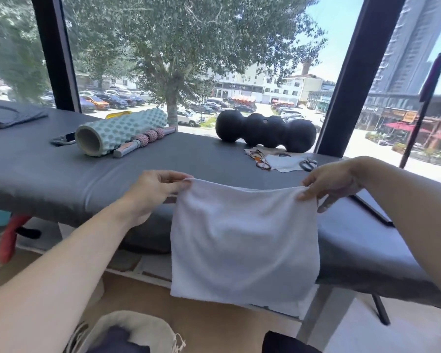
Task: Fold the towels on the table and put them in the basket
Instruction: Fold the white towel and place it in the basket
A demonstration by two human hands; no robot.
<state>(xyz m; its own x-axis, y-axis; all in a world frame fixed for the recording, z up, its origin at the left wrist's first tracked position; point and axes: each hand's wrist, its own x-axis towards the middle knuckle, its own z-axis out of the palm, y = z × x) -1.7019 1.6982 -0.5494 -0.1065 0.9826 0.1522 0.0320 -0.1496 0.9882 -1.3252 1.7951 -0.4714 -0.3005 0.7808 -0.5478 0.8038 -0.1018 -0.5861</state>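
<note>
White towel [242,240] hangs before tabletop [163,159]; left hand [150,192] and right hand [334,182] fingers pinch top corners. Keep edge taut, corners level; basket [138,327] below towel.

Both bare forearms reached forward from the lower corners of the view, raised in front of the bench's near edge. The left hand [150,192] pinched the towel's [242,240] upper left corner between thumb and fingertips. The right hand [334,182] pinched the upper right corner, its other fingers curled downward. The hands were level and well apart.
</note>
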